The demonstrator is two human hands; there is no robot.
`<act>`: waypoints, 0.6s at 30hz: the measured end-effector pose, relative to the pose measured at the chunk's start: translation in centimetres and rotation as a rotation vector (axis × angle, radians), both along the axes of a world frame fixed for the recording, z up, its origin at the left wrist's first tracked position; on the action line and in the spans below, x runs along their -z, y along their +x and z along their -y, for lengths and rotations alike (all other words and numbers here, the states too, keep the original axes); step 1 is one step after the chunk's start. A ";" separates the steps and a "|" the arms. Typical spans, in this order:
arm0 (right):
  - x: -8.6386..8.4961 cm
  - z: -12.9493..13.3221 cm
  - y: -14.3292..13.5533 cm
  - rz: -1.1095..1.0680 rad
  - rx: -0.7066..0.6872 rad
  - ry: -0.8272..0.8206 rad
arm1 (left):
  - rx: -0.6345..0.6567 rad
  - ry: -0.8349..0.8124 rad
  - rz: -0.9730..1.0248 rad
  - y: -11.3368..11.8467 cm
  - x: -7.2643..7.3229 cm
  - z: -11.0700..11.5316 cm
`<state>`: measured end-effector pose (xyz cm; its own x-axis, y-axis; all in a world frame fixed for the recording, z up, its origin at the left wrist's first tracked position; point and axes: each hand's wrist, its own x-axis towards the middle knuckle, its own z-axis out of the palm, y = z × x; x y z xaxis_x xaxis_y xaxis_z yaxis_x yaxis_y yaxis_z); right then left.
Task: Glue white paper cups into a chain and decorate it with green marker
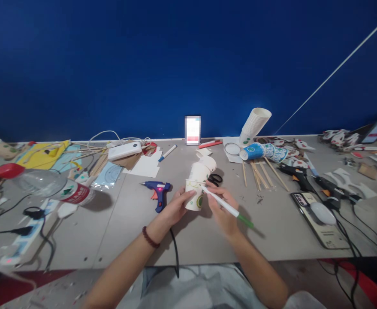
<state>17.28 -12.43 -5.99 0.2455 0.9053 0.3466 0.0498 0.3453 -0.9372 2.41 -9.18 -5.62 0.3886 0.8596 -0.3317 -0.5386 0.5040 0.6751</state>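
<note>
My left hand (179,205) grips a white paper cup (193,201) with green print, tilted over the middle of the table. Between the fingers of my right hand (222,210) is a white marker (225,205) with a green end pointing down to the right. Its tip is at the cup's side, near a thin yellow-green line close to the rim. Behind that cup lie more white paper cups (204,166), partly hidden by it. Scissors with black handles (214,179) rest beside my right hand. To the left lies a blue hot glue gun (158,193).
A leaning cup stack (255,122), blue-patterned cups (252,151) and wooden sticks (261,175) are at the right. A phone (318,221) and cables lie nearer. On the left are a plastic bottle (46,184), a power strip (35,231) and paper scraps (145,165).
</note>
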 end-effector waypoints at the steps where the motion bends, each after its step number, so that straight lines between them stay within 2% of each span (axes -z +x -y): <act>1: 0.0 0.0 0.0 0.006 0.001 -0.005 | 0.003 -0.001 0.000 0.0 0.0 0.0; 18: -0.1 0.1 0.0 0.083 0.031 -0.016 | -0.008 0.011 -0.002 0.0 0.2 0.0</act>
